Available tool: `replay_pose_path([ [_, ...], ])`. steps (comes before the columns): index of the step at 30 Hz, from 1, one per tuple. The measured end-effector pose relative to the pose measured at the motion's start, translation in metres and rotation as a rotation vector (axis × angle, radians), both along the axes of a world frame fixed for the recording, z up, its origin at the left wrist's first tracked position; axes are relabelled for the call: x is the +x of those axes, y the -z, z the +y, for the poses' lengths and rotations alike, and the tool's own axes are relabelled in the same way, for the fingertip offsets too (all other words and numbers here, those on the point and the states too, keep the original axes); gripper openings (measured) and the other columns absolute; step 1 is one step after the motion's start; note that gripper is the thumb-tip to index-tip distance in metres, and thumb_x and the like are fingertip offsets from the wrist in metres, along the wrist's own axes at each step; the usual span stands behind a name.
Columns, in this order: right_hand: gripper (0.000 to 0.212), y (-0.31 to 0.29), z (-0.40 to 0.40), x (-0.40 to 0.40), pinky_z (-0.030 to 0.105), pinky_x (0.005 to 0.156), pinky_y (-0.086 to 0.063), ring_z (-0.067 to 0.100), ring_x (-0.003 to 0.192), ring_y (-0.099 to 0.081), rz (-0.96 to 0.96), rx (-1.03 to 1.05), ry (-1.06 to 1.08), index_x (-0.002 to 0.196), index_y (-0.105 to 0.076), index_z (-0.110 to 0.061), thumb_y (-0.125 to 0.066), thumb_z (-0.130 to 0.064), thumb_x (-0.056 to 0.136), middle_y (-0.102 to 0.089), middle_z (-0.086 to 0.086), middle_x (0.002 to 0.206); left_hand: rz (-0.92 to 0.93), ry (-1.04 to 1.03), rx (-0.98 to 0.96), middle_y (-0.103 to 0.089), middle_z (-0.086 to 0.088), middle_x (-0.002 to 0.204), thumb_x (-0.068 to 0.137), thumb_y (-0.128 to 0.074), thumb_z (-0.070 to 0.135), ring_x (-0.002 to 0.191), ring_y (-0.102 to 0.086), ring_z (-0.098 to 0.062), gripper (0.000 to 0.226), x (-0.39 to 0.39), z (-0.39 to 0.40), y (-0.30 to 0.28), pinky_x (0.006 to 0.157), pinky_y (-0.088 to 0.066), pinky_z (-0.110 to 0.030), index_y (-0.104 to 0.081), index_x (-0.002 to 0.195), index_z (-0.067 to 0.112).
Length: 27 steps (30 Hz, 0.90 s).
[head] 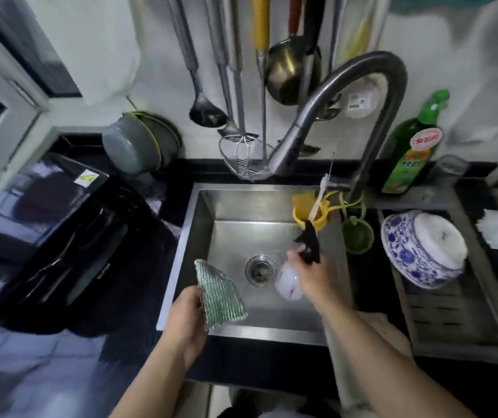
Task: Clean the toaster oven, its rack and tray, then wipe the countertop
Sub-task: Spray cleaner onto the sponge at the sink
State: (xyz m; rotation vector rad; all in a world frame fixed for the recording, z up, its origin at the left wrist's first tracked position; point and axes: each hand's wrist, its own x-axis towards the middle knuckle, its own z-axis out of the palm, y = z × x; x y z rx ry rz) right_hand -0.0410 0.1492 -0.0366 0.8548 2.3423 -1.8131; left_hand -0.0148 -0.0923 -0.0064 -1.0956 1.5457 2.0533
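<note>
**Left hand pinching the scouring cloth over the sink**

Left hand [188, 315] pinches green mesh scouring cloth [221, 294] at its lower edge — light, limp, probably wet. Above sink [187, 236]'s front left corner. Right hand [311, 276] curled on spray bottle [290, 282] — slippery clear plastic. Toaster oven [54, 230] left, on countertop [30, 366].

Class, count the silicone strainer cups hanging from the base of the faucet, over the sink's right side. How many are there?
2. A yellow cup hangs inside the sink at its back right corner; a green cup hangs just right of it, below the faucet base. Others may be hidden.
</note>
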Motion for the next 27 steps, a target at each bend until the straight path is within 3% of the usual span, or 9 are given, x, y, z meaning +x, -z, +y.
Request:
replay_pose_path([
  [4, 0.036, -0.006, -0.036, 0.002, 0.033, 0.069, -0.053, 0.019, 0.077, -0.068, -0.008, 0.065, 0.036, 0.084, -0.07, -0.03, -0.067, -0.061, 0.064, -0.07, -0.006, 0.073, 0.049, 0.007, 0.15, -0.068, -0.028, 0.103, 0.088, -0.051, 0.012, 0.088, -0.066, -0.036, 0.028, -0.011, -0.054, 0.0, 0.092, -0.052, -0.054, -0.066, 0.105, -0.005],
  [6, 0.026, -0.022, -0.05, 0.003, 0.022, 0.06, -0.049, 0.018, 0.071, -0.065, -0.026, 0.118, 0.031, 0.085, -0.069, -0.023, -0.072, -0.048, 0.077, -0.067, -0.005, 0.07, 0.092, 0.035, 0.221, -0.069, -0.019, 0.1, 0.087, -0.053, 0.015, 0.082, -0.07, -0.031, 0.023, -0.02, -0.07, 0.001, 0.086, -0.053, -0.048, -0.067, 0.099, 0.001],
  [9, 0.01, -0.047, -0.063, 0.006, 0.003, 0.053, -0.036, 0.001, 0.072, -0.055, 0.03, 0.252, -0.018, 0.09, -0.064, -0.014, -0.069, -0.022, 0.09, -0.06, -0.003, 0.089, 0.139, 0.11, 0.25, -0.075, -0.017, 0.112, 0.107, -0.051, 0.028, 0.096, -0.075, -0.031, 0.027, -0.024, -0.077, 0.0, 0.087, -0.057, -0.048, -0.066, 0.115, 0.007],
  [12, 0.014, -0.071, -0.069, 0.008, 0.008, 0.06, -0.034, 0.0, 0.075, -0.055, 0.186, 0.359, -0.054, 0.086, -0.057, -0.012, -0.069, -0.018, 0.09, -0.052, 0.001, 0.091, 0.187, 0.214, 0.194, -0.073, -0.022, 0.109, 0.1, -0.061, 0.007, 0.094, -0.071, -0.036, 0.005, -0.025, -0.079, -0.001, 0.091, -0.056, -0.059, -0.058, 0.104, 0.009],
  [15, 0.016, -0.091, -0.074, 0.01, 0.02, 0.061, -0.036, 0.011, 0.071, -0.054, 0.262, 0.384, -0.075, 0.08, -0.053, -0.015, -0.066, -0.019, 0.09, -0.052, 0.003, 0.087, 0.187, 0.224, 0.187, -0.069, -0.024, 0.106, 0.091, -0.055, -0.015, 0.089, -0.069, -0.037, 0.027, -0.03, -0.077, -0.001, 0.087, -0.056, -0.058, -0.054, 0.105, 0.008],
  [19, 0.023, -0.109, -0.085, 0.015, 0.012, 0.06, -0.035, 0.009, 0.077, -0.049, 0.231, 0.304, -0.203, 0.105, -0.049, -0.02, -0.063, -0.011, 0.089, -0.049, -0.003, 0.092, 0.253, 0.282, 0.204, -0.073, -0.024, 0.114, 0.088, -0.054, -0.021, 0.1, -0.071, -0.043, 0.049, -0.039, -0.07, -0.009, 0.092, -0.056, -0.065, -0.061, 0.124, 0.012],
  [21, 0.035, -0.108, -0.087, 0.014, 0.018, 0.067, -0.04, 0.01, 0.085, -0.055, 0.182, 0.283, -0.312, 0.115, -0.051, -0.029, -0.063, -0.011, 0.087, -0.056, -0.005, 0.102, 0.273, 0.332, 0.216, -0.072, -0.024, 0.118, 0.091, -0.055, -0.016, 0.107, -0.07, -0.045, 0.049, -0.043, -0.065, -0.013, 0.096, -0.054, -0.066, -0.064, 0.128, 0.015],
  [24, 0.022, -0.106, -0.095, 0.014, 0.029, 0.074, -0.048, 0.018, 0.086, -0.062, 0.086, 0.292, -0.536, 0.098, -0.059, -0.027, -0.062, -0.012, 0.083, -0.064, 0.0, 0.096, 0.278, 0.363, 0.216, -0.072, -0.022, 0.122, 0.104, -0.051, 0.01, 0.113, -0.069, -0.041, 0.029, -0.051, -0.056, -0.018, 0.097, -0.056, -0.057, -0.065, 0.129, 0.011],
  [27, 0.013, -0.105, -0.109, 0.016, 0.038, 0.064, -0.047, 0.026, 0.078, -0.062, 0.011, 0.367, -0.578, 0.085, -0.059, -0.022, -0.059, -0.026, 0.072, -0.065, 0.004, 0.082, 0.275, 0.37, 0.225, -0.073, -0.023, 0.119, 0.11, -0.042, 0.026, 0.103, -0.073, -0.035, 0.035, -0.057, -0.042, -0.022, 0.086, -0.058, -0.046, -0.064, 0.126, 0.005],
])
